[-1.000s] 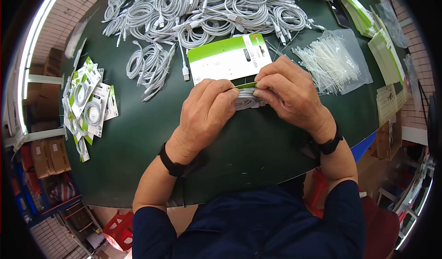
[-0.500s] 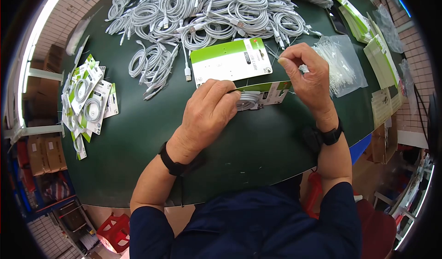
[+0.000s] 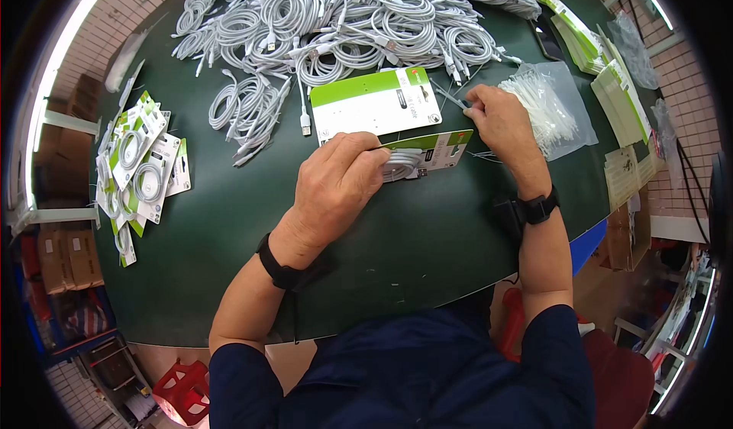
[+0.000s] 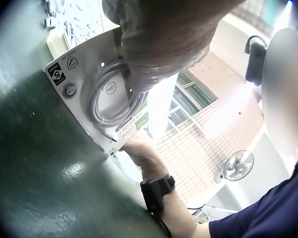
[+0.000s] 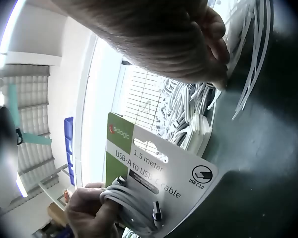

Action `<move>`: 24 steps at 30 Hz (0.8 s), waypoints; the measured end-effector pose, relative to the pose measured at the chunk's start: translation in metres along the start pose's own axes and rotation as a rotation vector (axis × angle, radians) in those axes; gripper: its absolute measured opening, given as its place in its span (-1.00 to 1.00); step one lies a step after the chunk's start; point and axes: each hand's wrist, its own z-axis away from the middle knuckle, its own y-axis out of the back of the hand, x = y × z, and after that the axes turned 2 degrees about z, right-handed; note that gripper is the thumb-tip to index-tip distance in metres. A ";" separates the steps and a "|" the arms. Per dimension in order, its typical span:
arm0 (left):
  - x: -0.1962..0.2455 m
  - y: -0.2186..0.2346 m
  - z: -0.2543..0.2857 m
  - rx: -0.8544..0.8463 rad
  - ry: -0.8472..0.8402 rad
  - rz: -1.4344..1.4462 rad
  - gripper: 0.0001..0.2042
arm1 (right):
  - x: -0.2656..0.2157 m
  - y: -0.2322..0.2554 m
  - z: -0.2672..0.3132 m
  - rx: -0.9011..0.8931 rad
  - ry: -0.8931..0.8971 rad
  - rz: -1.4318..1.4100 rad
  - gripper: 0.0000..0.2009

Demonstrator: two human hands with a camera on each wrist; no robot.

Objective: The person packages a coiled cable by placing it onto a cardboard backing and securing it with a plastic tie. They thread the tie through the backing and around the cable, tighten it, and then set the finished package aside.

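Observation:
The left hand [image 3: 336,181] pinches the edge of a printed card [image 3: 444,151], which stands on its edge, with a coiled cable [image 3: 402,165] against its near face. In the left wrist view, the coil [image 4: 95,105] lies on the card's white side [image 4: 82,67]. The right wrist view shows the left hand's fingers [image 5: 92,210] round the coil. To the card's right, the right hand [image 3: 505,124] pinches thin pale strips [image 3: 450,98] between thumb and fingers. A flat green-and-white card [image 3: 366,110] lies behind the standing one.
A big heap of coiled grey cables [image 3: 343,17] covers the back. White strips [image 3: 540,112] spill from a clear bag [image 3: 584,124] at right, beside stacked cards [image 3: 622,104] and a phone [image 3: 545,40]. Cards with cables [image 3: 149,181] are piled at left.
The right hand has let go of the card and moved right, then back to the thin strips. The left hand still holds the card and coil.

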 end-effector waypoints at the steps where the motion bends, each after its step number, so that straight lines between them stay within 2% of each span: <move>1: 0.001 0.001 0.000 0.000 -0.001 0.001 -0.69 | 0.001 -0.001 0.000 0.005 0.009 0.012 -0.82; 9: 0.008 0.000 -0.004 0.005 -0.042 0.057 -0.71 | -0.002 -0.003 0.003 0.140 0.039 0.019 -0.89; 14: 0.011 -0.002 -0.003 -0.001 -0.068 0.060 -0.69 | -0.001 -0.004 0.003 0.159 0.058 0.050 -0.92; 23: 0.016 -0.001 -0.002 -0.010 -0.102 0.093 -0.66 | -0.020 0.011 0.001 0.429 0.116 -0.299 -0.94; 24: 0.017 -0.002 -0.002 -0.013 -0.109 0.099 -0.66 | -0.023 0.013 0.003 0.417 0.084 -0.389 -0.94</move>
